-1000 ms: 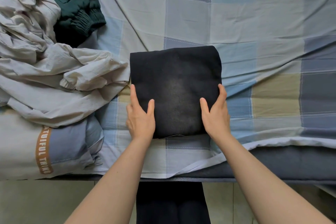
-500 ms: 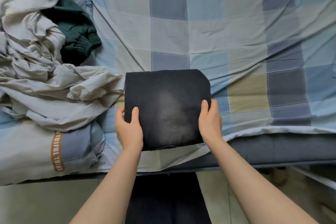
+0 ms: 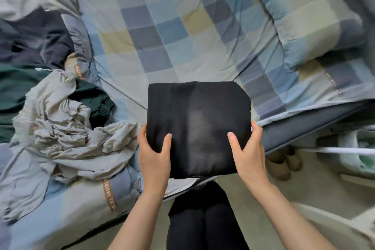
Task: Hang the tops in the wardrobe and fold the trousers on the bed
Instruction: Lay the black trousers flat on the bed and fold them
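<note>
Left hand (image 3: 153, 155): grips the left edge of the folded black trousers (image 3: 197, 128), thumb lying on the top face, remaining fingers wrapped beneath and out of sight. Right hand (image 3: 248, 152): grips the right edge in the same manner, thumb on top, fingers curled round the side and under.

Folded black trousers: a compact, roughly square bundle held between the two hands. A paler worn patch runs down its middle. Its near edge overhangs the front edge of the bed (image 3: 304, 128); whether the far part touches the bedding cannot be told.

Person's legs (image 3: 205, 219): in dark fabric, directly below the bundle, standing on a pale floor (image 3: 253, 193).

Bed: covered by a checked sheet (image 3: 162, 32) in blue, grey and beige squares, with a darker mattress edge showing along the front.

Left of the bundle: a crumpled beige garment (image 3: 67, 134) lies on the bed, just beside the left hand. A dark green garment (image 3: 95, 103) with an elastic cuff lies partly under it. Further back, a navy garment (image 3: 36, 40) lies against a bunched quilt (image 3: 81, 195) bearing an orange lettered strip.

Right rear: a pillow (image 3: 316, 20) in the matching check.

Floor to the right: a pair of brown slippers (image 3: 284, 160) beside the bed edge. Objects at the far right are blurred and not identifiable.
</note>
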### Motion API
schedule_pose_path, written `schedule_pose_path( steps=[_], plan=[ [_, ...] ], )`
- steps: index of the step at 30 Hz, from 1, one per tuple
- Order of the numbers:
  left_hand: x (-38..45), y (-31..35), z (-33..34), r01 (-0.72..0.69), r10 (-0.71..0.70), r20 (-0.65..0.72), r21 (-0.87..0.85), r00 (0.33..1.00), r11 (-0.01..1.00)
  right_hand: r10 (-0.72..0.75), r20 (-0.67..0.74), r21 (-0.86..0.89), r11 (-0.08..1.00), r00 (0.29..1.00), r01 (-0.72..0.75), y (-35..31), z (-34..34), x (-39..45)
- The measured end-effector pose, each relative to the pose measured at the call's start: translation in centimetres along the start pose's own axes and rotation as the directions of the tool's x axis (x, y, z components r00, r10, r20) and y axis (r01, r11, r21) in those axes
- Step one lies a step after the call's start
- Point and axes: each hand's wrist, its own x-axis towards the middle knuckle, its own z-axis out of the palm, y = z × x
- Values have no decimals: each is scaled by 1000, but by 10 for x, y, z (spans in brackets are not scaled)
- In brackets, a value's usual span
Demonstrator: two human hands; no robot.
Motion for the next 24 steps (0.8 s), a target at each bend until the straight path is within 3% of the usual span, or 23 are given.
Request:
schedule_pose_path(
  steps=[7,15,24],
  plan=[
    [-59,75,-23,-247,237,98,104,967,964,-24,-263,14,1000,964,28,-39,-75,-74],
    [-146,128,-2,-454,402,313,114,861,884,113,-497,102,992,860,-72,-20,-164,-157],
    [-299,142,67,-629,471,599,71,647,774,269,-743,201,963,613,-179,66,-264,-280]
  ],
)
